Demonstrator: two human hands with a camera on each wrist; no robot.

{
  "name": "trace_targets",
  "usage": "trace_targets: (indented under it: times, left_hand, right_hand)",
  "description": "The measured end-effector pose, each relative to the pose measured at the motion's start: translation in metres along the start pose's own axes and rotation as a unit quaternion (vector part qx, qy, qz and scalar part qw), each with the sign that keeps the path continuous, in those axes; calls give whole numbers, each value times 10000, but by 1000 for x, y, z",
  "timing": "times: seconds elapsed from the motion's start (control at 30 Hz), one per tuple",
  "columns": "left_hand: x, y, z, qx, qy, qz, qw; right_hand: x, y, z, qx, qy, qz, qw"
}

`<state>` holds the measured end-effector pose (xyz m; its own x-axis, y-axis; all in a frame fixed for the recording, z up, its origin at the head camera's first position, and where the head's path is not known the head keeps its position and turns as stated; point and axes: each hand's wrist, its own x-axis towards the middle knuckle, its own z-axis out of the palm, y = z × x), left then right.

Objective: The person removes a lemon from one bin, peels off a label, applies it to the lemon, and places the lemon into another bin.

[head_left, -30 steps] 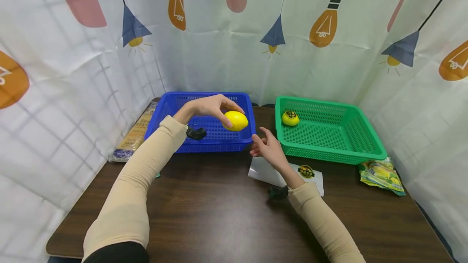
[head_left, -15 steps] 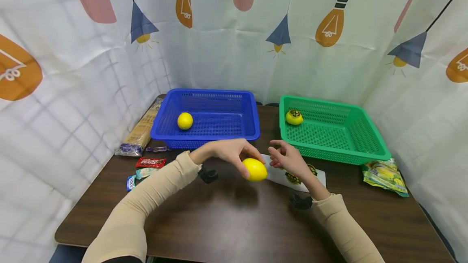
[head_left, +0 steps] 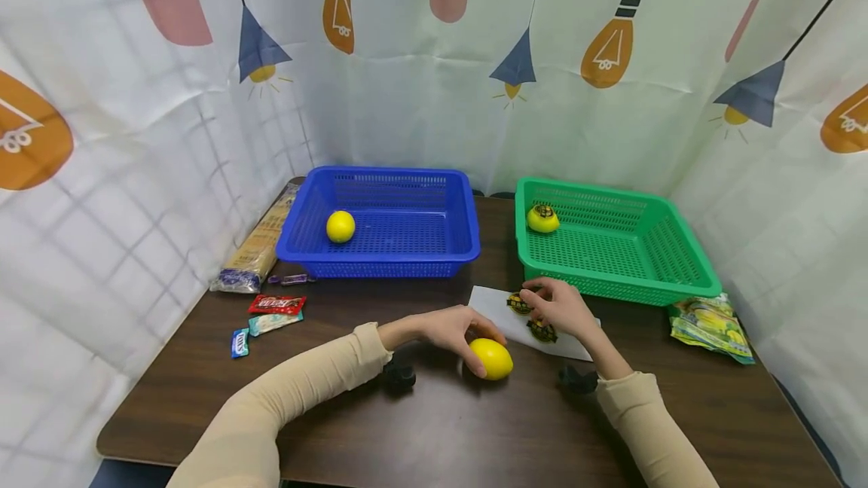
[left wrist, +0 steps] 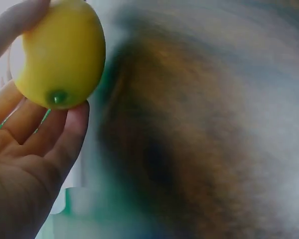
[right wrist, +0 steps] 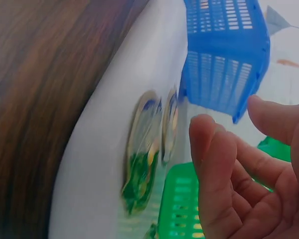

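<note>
My left hand [head_left: 450, 331] grips a yellow lemon [head_left: 493, 359] low over the middle of the table, its thumb and fingers on opposite sides. In the left wrist view the lemon [left wrist: 65, 55] shows its small green tip. My right hand [head_left: 559, 306] hovers at a white sheet [head_left: 490, 309] with round black-and-gold stickers [head_left: 542, 330]. Its fingertips overlap the upper sticker [head_left: 518, 303] in the head view. The right wrist view shows the thumb [right wrist: 274, 117] apart from the loosely bent fingers, with nothing between them.
Behind the hands stands a blue basket [head_left: 380, 257] holding one plain lemon [head_left: 340, 227]. A green basket [head_left: 610, 288] at right holds a lemon with a sticker [head_left: 543, 219]. Small wrapped sweets [head_left: 276, 305] and a long packet [head_left: 261, 243] lie left; a yellow-green packet [head_left: 710, 328] lies right.
My left hand has carried the lemon from above the blue basket down and toward me, close to the table. The right hand has shifted right, over the sticker sheet.
</note>
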<state>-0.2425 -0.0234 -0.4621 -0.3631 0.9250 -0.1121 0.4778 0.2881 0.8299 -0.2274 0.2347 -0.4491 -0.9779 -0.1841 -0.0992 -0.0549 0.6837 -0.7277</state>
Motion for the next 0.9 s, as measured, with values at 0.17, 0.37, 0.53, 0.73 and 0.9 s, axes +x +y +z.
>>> trace_targets:
  times: [0.17, 0.37, 0.53, 0.73, 0.9]
  left_hand:
    - [-1, -4, 5, -122, 3, -92, 9999]
    - [0, -6, 6, -241, 60, -12, 9997]
    - [-1, -6, 6, -300, 26, 39, 9995]
    - [-3, -1, -8, -435, 327, 135, 9984]
    - [8, 0, -24, 290, 1211, 86, 9922]
  right_hand:
    - [4, 8, -1, -185, -84, -38, 9998]
    - [7, 8, -5, -282, -13, -100, 9996]
    - [9, 7, -8, -799, 124, -286, 9963]
    - [15, 6, -8, -1308, 36, -662, 9892]
    - [19, 1, -6, -1977, -289, -848, 9762]
